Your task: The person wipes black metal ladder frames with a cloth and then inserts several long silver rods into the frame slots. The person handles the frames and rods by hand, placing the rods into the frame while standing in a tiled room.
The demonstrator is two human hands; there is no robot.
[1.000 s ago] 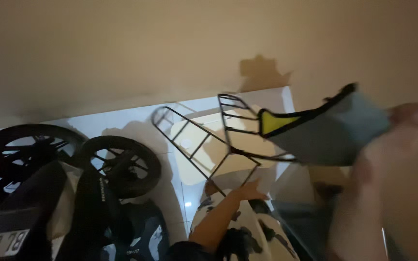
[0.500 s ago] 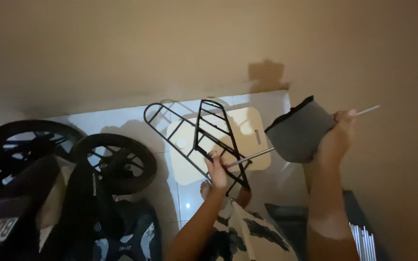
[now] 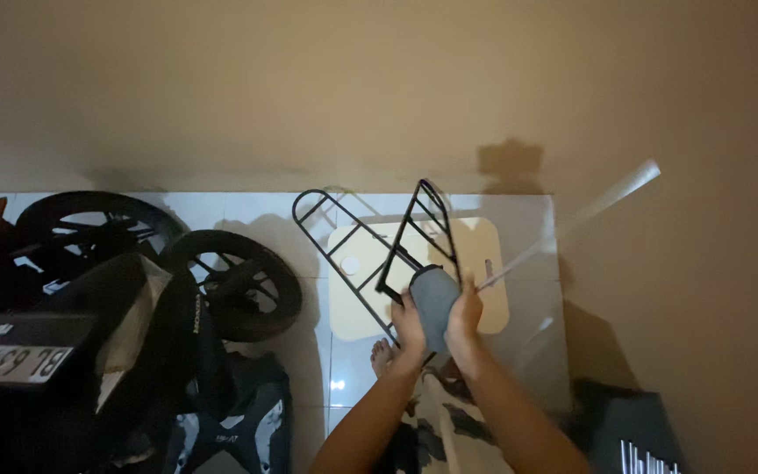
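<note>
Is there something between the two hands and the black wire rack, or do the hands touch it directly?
A grey cloth lies between the hands and the black wire rack. The left hand and the right hand both press on the cloth, which covers the rack's lower end. Whether fingers also touch wire cannot be told.

Two black wheels [image 3: 94, 230] [image 3: 240, 283] lie left of one cream stool [image 3: 484, 303]. Over the stool: one black wire rack [image 3: 348, 237], one grey cloth [image 3: 436, 303], one thin rod [image 3: 572, 224].

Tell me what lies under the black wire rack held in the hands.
Under the black wire rack a cream stool stands on the white tile floor. The grey cloth and both hands cover the rack's lower end.
</note>
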